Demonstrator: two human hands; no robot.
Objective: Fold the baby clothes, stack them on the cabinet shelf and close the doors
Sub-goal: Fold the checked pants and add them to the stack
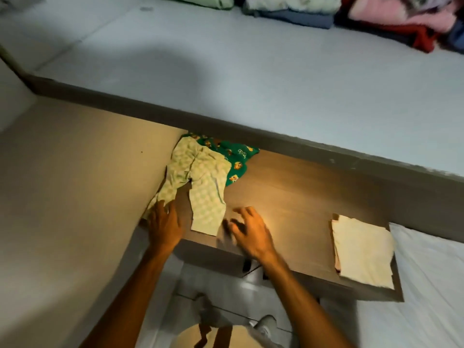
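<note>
Pale green checked baby trousers (200,187) lie spread on a brown wooden surface (296,197), legs pointing toward me. Partly under them, against the back edge, sits a green garment with cartoon prints (237,156). My left hand (164,222) rests flat on the end of the left trouser leg, fingers apart. My right hand (247,229) hovers, blurred, just right of the other leg's hem with fingers spread and nothing in it. A folded cream cloth (364,249) lies at the right end of the surface.
A grey shelf (226,79) runs above and behind the wooden surface; folded clothes in green (211,1), blue (301,18) and pink and red (401,18) are stacked at its far edge. A beige wall (75,184) is at left, white bedding (426,285) at right.
</note>
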